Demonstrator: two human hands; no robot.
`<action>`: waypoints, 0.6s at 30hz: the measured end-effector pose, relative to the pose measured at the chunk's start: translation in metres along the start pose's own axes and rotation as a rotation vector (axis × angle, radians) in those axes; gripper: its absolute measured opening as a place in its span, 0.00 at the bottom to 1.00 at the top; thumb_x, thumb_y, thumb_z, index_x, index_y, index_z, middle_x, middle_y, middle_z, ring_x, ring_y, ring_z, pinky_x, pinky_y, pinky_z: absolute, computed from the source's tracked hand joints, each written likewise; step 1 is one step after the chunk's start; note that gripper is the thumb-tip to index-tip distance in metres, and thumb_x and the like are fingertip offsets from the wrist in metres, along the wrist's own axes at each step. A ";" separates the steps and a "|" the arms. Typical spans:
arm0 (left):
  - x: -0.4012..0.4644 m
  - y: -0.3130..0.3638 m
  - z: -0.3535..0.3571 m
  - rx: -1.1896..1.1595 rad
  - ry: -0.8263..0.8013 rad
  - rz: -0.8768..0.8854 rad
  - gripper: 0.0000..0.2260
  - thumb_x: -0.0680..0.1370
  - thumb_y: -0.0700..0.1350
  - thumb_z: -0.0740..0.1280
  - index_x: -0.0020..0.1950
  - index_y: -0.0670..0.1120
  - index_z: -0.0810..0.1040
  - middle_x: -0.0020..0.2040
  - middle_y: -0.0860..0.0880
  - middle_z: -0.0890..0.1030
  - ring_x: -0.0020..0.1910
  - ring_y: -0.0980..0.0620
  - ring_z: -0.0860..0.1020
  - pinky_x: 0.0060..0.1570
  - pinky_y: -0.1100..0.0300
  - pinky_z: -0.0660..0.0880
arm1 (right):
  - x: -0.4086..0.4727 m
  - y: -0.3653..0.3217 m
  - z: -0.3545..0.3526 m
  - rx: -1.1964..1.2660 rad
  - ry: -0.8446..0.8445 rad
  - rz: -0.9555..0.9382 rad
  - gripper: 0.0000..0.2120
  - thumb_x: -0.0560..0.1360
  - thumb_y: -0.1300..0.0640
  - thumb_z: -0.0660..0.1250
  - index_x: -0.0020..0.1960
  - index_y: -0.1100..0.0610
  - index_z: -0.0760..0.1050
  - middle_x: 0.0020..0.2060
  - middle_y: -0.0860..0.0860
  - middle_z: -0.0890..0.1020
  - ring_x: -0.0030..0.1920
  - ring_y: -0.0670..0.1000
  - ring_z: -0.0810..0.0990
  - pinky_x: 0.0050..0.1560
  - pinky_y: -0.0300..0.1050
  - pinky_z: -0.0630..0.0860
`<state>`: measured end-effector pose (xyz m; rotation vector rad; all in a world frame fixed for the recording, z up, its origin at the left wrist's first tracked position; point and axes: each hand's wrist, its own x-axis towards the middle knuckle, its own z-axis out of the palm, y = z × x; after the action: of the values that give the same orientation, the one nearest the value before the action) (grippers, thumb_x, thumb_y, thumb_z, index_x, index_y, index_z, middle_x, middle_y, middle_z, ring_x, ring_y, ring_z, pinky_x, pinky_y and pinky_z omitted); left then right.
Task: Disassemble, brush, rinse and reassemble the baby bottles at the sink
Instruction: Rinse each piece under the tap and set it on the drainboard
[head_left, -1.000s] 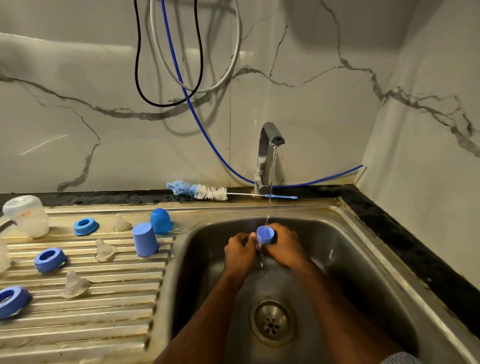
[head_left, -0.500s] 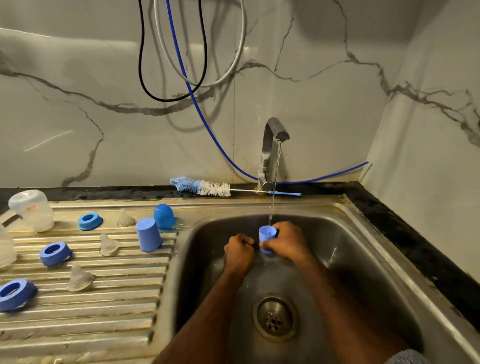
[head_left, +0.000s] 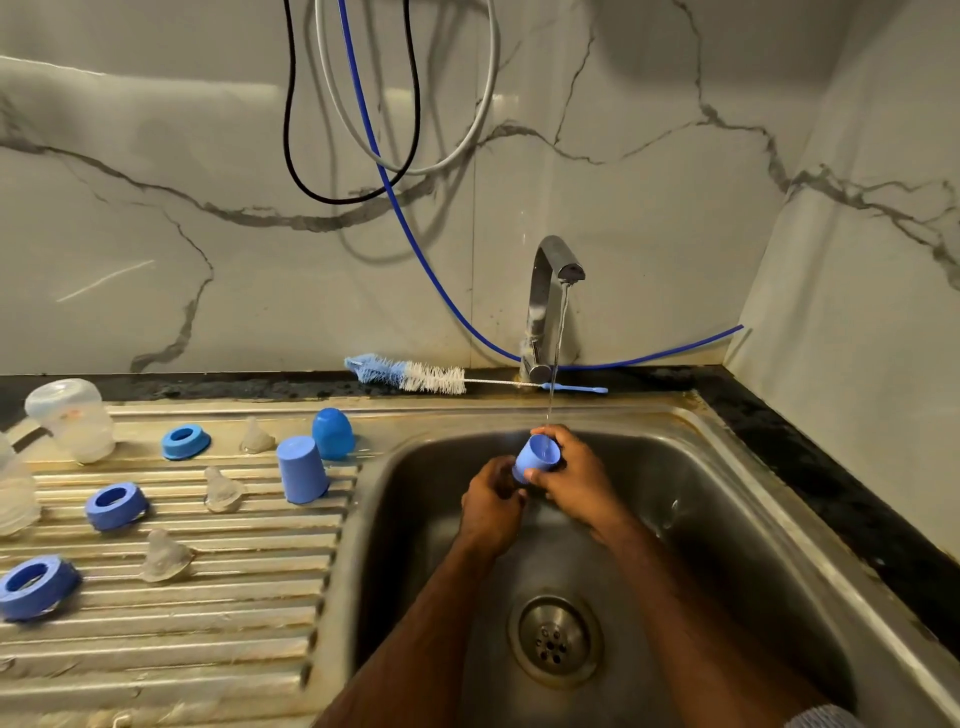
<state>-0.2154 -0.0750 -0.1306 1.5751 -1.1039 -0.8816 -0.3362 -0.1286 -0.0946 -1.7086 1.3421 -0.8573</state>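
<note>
Over the steel sink (head_left: 737, 525) my right hand (head_left: 576, 480) grips a small blue bottle cap (head_left: 537, 457), mouth up and tilted toward the tap, under the running water from the tap (head_left: 550, 291). My left hand (head_left: 491, 501) is curled just below and left of the cap, touching its bottom end. On the ribbed drainboard (head_left: 218, 613) lie two more blue caps (head_left: 302, 469) (head_left: 333, 433), three blue collar rings (head_left: 117, 505), three clear teats (head_left: 222, 488) and an upturned clear bottle (head_left: 72, 420). A bottle brush (head_left: 415, 375) lies along the back ledge.
Part of another clear bottle (head_left: 15, 493) shows at the left edge. Black, grey and blue cables (head_left: 363, 130) hang on the marble wall behind the tap. The drain (head_left: 555, 642) sits at the sink's bottom. A black counter strip (head_left: 821, 478) borders the sink on the right.
The cap has tipped from upright to tilted and risen a little under the stream. My left hand has slid lower beneath it.
</note>
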 end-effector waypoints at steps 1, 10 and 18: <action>0.002 -0.003 0.001 -0.020 0.022 0.005 0.17 0.73 0.41 0.70 0.59 0.56 0.79 0.52 0.54 0.85 0.52 0.52 0.83 0.54 0.43 0.81 | 0.000 0.000 0.001 0.114 -0.020 0.056 0.24 0.74 0.64 0.73 0.68 0.53 0.73 0.59 0.54 0.81 0.51 0.51 0.81 0.46 0.44 0.81; -0.003 0.011 0.000 -0.245 0.101 0.076 0.13 0.76 0.41 0.74 0.60 0.47 0.82 0.50 0.47 0.85 0.48 0.51 0.85 0.50 0.52 0.84 | -0.007 0.004 0.002 0.342 -0.088 0.487 0.17 0.84 0.44 0.56 0.62 0.55 0.73 0.49 0.59 0.83 0.41 0.54 0.80 0.39 0.46 0.75; -0.004 0.015 0.005 -0.122 0.018 0.176 0.23 0.76 0.38 0.74 0.71 0.46 0.76 0.60 0.47 0.78 0.55 0.54 0.81 0.54 0.62 0.81 | -0.014 0.003 -0.003 0.421 -0.105 0.672 0.29 0.83 0.42 0.50 0.48 0.62 0.80 0.36 0.60 0.84 0.33 0.53 0.77 0.34 0.42 0.72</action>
<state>-0.2246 -0.0744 -0.1171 1.3611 -1.1351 -0.7994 -0.3430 -0.1156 -0.0963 -0.8774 1.4109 -0.5861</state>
